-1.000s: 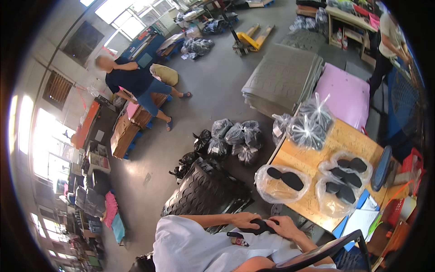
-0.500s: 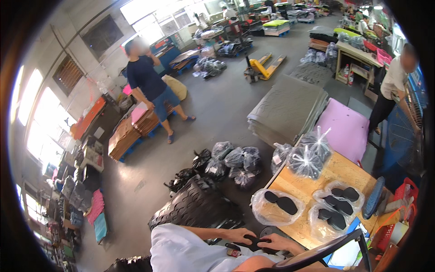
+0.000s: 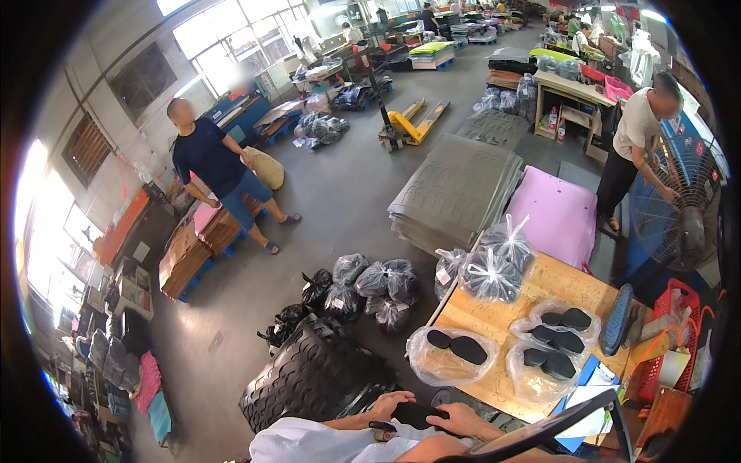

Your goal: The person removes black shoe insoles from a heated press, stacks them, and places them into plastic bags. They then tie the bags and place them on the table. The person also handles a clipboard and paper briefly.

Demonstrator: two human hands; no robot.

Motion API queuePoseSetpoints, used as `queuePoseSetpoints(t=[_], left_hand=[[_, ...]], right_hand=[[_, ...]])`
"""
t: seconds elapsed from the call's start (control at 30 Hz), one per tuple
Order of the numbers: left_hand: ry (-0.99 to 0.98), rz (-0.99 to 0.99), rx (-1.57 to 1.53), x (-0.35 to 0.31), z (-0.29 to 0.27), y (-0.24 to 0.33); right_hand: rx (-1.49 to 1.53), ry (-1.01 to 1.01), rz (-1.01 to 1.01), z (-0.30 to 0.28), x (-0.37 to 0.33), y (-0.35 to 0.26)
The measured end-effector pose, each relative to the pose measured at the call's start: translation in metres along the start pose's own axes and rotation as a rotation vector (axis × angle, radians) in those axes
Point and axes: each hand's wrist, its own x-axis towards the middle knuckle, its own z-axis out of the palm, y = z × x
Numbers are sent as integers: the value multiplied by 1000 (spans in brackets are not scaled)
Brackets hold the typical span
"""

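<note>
Low at the front, a dark, flat black piece (image 3: 417, 415) lies between my two hands; its full outline is partly covered by fingers. My left hand (image 3: 392, 403) grips its left end, and my right hand (image 3: 463, 421) has its fingers closed over the right end. On the wooden table (image 3: 442, 315) just ahead, black sole-shaped pieces (image 3: 468, 349) rest on clear plastic bags (image 3: 421, 369). A big sheet of black material with cut-out shapes (image 3: 312, 370) stands to the left of my hands.
Tied plastic bags (image 3: 494, 274) sit at the table's far end. A blue brush (image 3: 617, 320), red basket (image 3: 670, 339) and clipboard (image 3: 594, 397) are at the right. Grey sheets (image 3: 455, 185) are stacked beyond. One person (image 3: 220, 166) stands left; another (image 3: 637, 139) bends near a fan (image 3: 683, 208).
The view has shifted slightly. The person at the left has lowered a raised arm and turned. My hands still hold the black piece, now lying flatter, with my left hand spread further along its edge.
</note>
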Motion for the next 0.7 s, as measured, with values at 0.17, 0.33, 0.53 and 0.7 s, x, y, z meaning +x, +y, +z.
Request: queuePoseSetpoints(t=[0.17,0.33,0.53,0.7], left_hand=[[343,-417,-333,10,20,30],[499,-418,-554,34,27,39],[202,-108,28,27,16,36],[388,-710,-657,43,22,38]], right_hand=[[24,37,22,1,-6,-2],[69,224,-29,13,-1,7],[71,340,-84,24,4,16],[11,346,-54,23,6,12]])
